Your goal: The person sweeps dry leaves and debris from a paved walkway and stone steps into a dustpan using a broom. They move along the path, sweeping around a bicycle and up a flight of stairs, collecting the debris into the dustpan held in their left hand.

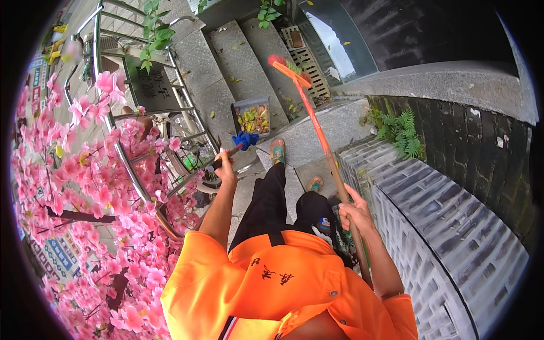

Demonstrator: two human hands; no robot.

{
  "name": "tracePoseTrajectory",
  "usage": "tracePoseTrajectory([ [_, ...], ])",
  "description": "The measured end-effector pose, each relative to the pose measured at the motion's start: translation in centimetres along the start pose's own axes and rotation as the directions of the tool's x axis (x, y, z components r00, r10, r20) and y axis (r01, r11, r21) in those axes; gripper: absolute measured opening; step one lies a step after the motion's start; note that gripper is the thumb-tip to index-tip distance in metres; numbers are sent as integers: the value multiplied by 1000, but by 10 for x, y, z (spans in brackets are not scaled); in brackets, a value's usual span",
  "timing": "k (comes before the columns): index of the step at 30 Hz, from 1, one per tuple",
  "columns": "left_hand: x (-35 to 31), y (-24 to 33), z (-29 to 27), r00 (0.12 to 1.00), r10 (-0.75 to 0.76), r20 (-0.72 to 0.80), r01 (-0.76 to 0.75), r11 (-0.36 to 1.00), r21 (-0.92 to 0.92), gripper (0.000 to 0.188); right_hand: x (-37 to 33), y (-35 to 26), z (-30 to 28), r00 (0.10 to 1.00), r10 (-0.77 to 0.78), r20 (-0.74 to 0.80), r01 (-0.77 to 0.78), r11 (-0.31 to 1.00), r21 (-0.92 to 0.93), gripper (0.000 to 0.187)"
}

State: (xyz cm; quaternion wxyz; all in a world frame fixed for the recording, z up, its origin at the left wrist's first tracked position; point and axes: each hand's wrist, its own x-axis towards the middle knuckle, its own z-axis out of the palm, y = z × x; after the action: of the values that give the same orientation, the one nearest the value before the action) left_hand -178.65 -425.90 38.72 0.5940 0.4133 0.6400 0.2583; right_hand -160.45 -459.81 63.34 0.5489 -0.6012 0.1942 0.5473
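- Two grips: left hand [226, 168] round dustpan handle [234, 149], right hand [357, 211] round broom pole [319, 133].
- Dustpan [249, 103]: upper centre, up-right of left hand, the nearer.
- Broom pole slants up-left.

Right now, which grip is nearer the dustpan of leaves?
Left. The left grip, on a dark handle, is just short of the dustpan, slightly left; the right grip, on the broom pole, is farther back and well to its right.

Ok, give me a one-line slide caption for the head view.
Left hand holding a dustpan of leaves, right hand an orange-headed broom, near stone steps.
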Motion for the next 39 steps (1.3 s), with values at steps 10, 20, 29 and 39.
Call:
tracePoseTrajectory([
  [10,46,-55,-53,952,-180,-250,138,975,-176,30,143,-58,51,981,111,159,62,600,-798,68],
  [20,-1,-34,-91,938,-136,-320,91,984,-153,31,366,-39,131,813,161,559,566,8,-825,65],
  [29,-87,-20,-102,923,-117,-366,57,984,-171,25,423,-6,134,782,287,554,624,-357,-695,67],
  [39,-180,0,-122,925,-87,-370,60,995,-85,26,346,-154,74,721,452,525,683,-591,-429,68],
])
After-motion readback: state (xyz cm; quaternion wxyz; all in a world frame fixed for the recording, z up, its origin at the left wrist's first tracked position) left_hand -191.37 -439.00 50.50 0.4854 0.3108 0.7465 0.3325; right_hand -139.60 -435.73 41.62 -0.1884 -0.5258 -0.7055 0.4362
